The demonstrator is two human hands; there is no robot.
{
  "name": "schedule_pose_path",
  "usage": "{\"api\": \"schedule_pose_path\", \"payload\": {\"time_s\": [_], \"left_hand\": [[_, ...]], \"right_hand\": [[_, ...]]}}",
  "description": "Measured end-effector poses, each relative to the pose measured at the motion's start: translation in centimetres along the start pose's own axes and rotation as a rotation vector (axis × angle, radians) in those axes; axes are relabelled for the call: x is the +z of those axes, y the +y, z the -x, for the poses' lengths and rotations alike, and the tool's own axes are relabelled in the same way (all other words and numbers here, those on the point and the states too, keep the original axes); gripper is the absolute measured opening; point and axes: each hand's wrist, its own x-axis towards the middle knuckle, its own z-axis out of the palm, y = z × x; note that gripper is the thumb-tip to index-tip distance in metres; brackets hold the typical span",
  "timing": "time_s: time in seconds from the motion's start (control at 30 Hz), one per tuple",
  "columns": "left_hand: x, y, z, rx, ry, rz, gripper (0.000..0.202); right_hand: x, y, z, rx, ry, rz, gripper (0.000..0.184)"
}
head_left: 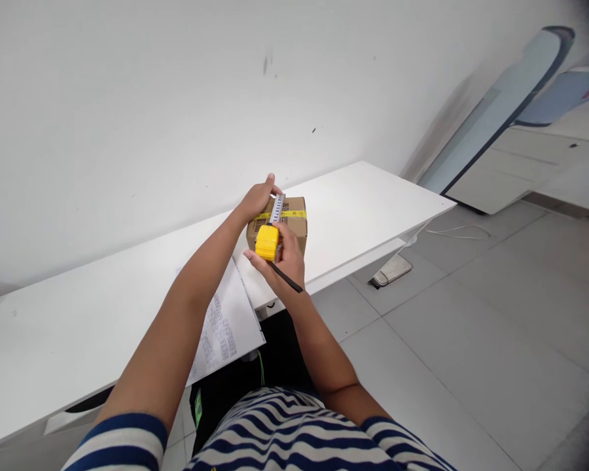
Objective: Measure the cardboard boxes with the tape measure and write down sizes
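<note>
A small brown cardboard box with a yellow tape band stands on the white table. My right hand is closed round a yellow tape measure at the box's near edge, with a black strap hanging from it. The tape's white blade runs across the top of the box. My left hand pinches the blade's far end at the box's back edge.
A printed sheet of paper lies on the table under my left forearm and overhangs the front edge. A white wall rises behind the table. Grey floor tiles spread to the right, with a table foot, a cable and leaning panels.
</note>
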Motion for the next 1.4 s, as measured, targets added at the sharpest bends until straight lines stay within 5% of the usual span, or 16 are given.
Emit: {"api": "schedule_pose_path", "payload": {"time_s": [0.13,0.47,0.67,0.8,0.93,1.07,1.13,1.23,1.3,1.4], "left_hand": [[0.1,0.3,-0.1,-0.021,0.019,-0.032,0.082],[0.3,1.8,1.2,0.007,-0.049,-0.284,0.038],[0.3,1.7,1.0,-0.007,-0.085,-0.375,0.044],[-0.4,1.6,1.1,0.111,0.114,-0.332,0.032],[-1.2,5.4,4.7,0.193,0.287,-0.158,0.031],[-0.6,10.7,11.1,0.173,0.038,-0.079,0.033],[0.2,11.7,13.0,0.178,-0.15,-0.141,0.041],[1.5,10.4,12.8,0.278,-0.293,-0.344,0.052],[1.9,8.1,11.4,0.328,-0.235,-0.518,0.054],[0.9,4.1,10.2,0.212,-0.178,-0.655,0.072]], "right_hand": [[-0.6,-0.6,-0.3,0.016,-0.037,-0.034,0.076],[-1.9,-2.1,-0.6,0.022,-0.105,-0.009,0.071],[-1.7,-1.8,-1.0,-0.013,-0.124,-0.005,0.072],[-1.5,-0.9,-0.7,-0.133,-0.13,-0.013,0.072],[-2.4,0.0,0.7,-0.249,-0.069,0.014,0.069],[-4.1,0.7,2.3,-0.392,0.206,0.021,0.073],[-4.8,1.0,2.9,-0.402,0.319,0.053,0.068],[-5.2,1.2,3.8,-0.27,0.397,0.028,0.064],[-5.3,1.4,4.2,-0.152,0.408,-0.049,0.065],[-5.5,1.8,4.5,-0.02,0.408,-0.155,0.07]]}}
